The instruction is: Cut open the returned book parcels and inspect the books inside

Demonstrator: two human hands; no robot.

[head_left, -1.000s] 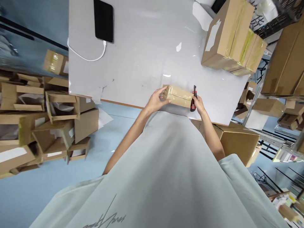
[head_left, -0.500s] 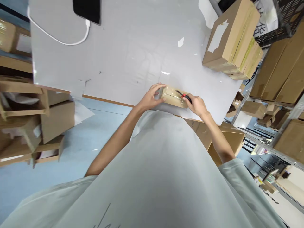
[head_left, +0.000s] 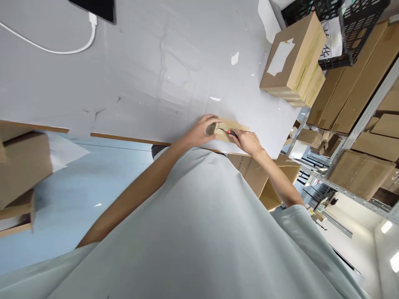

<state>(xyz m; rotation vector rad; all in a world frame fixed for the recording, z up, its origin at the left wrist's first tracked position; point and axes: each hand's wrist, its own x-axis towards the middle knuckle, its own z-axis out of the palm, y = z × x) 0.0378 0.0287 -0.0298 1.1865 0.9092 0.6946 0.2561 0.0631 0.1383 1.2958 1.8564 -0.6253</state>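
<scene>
A small taped cardboard box [head_left: 238, 124] lies at the front edge of the grey table [head_left: 140, 74]. My left hand [head_left: 202, 130] grips its left end, fingers on the far side and thumb on the near side. In my right hand [head_left: 248, 142] is a black and red cutter [head_left: 231, 133], its tip pointing left at the tape on top of the box, near my left thumb. Whether the blade has entered the tape is too small to tell.
A larger taped box [head_left: 288, 58] stands on the table at right, beside a black crate [head_left: 358, 39]. A phone [head_left: 99, 9] with a white cable is at upper left. Open cartons [head_left: 25, 166] stand at left, another [head_left: 274, 182] below the table; shelves rise at right.
My right hand has moved left over the small box, bringing the cutter's tip from the right part of the tape toward the left end. The camera view has shifted to the right.
</scene>
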